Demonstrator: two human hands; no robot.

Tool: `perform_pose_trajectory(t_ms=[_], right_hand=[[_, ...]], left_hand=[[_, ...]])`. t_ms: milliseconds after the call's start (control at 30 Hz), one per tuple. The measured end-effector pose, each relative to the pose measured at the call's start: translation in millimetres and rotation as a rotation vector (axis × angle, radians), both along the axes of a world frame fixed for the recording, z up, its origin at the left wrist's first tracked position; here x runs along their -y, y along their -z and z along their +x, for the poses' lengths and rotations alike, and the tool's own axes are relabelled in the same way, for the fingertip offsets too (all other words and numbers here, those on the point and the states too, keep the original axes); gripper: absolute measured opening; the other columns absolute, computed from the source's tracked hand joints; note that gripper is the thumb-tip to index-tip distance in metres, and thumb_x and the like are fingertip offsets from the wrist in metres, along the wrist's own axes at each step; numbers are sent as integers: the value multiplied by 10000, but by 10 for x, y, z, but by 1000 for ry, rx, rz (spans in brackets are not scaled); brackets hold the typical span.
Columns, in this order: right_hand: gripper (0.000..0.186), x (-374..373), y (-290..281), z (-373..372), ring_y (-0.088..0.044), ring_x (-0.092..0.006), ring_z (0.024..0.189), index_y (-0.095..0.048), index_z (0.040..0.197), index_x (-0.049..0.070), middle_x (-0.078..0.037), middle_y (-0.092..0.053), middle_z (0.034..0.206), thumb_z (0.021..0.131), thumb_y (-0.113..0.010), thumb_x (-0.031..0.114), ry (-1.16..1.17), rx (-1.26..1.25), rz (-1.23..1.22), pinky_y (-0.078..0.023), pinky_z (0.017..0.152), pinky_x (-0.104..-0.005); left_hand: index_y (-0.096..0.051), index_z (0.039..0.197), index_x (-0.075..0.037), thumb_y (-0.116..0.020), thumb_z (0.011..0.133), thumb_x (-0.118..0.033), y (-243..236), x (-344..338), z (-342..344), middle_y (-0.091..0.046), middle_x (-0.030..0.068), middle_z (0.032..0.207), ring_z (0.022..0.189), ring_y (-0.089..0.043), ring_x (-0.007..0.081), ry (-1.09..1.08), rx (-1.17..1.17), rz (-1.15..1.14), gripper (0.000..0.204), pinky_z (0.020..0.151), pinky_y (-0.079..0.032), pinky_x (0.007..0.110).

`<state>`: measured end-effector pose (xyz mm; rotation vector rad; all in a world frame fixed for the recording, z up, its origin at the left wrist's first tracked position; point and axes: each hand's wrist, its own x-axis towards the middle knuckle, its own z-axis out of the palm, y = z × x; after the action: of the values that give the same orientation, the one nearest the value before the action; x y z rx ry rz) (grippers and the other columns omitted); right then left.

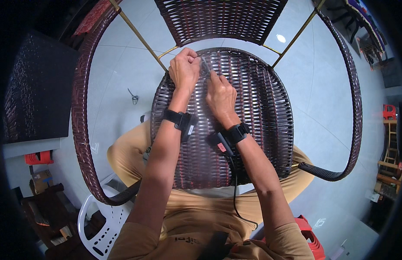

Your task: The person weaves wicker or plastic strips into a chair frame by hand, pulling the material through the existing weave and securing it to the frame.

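A dark brown woven wicker chair seat (257, 108) lies in front of me, framed in gold-coloured metal. At the seat's back left part, my left hand (185, 69) is closed, its fingertips pinched near the rim; what they hold is too small to make out. Just to its right, my right hand (221, 95) is closed over the weave, gripping a thin grey strip (205, 65). That strip runs from the right fingers up toward the left ones, and its far end is hard to see.
The chair's woven backrest (222, 19) rises beyond the seat. Curved wrapped armrests stand left (82, 108) and right (352, 95) of my arms. A small dark loop (133, 96) lies on the pale floor. A white perforated plastic chair (108, 225) is at lower left. A black cable (234, 186) hangs from my right wrist.
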<state>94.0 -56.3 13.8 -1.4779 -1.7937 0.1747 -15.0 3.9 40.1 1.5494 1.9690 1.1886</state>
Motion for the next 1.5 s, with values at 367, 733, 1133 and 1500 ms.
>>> perform_pose_trajectory(t_ms=[367,733,1133,1500], right_hand=[[224,-27,-308,91,-595,-348,657,-611,967,-5,-195,-602,764,760,-567,70,-19,-58,-207,-475,608,-421],[200,-209,-714,223,-605,-341,664,-643,906,40,-205,-610,738,746,-536,99,-101,237,-364,-474,577,-412],[205,-253,-727,369,-617,-321,668,-650,947,67,-186,-621,738,790,-542,143,-113,293,-319,-488,622,-394],[105,-244,-712,284,-613,-356,673,-620,758,39,-215,-606,701,699,-540,73,-145,262,-389,-487,610,-421]], left_hand=[[-592,805,-121,-618,729,-113,48,11,88,-566,75,646,598,-562,267,-35,-294,176,81,530,-424,391],[-590,736,-88,-587,726,-84,-12,54,43,-586,92,750,694,-580,320,8,-124,86,11,584,-437,418],[-569,740,-43,-558,745,-55,149,53,-9,-600,86,661,580,-599,236,-27,309,48,17,547,-449,344],[-602,802,18,-649,705,-25,178,96,-56,-597,28,659,566,-547,69,64,261,59,116,545,-447,197]])
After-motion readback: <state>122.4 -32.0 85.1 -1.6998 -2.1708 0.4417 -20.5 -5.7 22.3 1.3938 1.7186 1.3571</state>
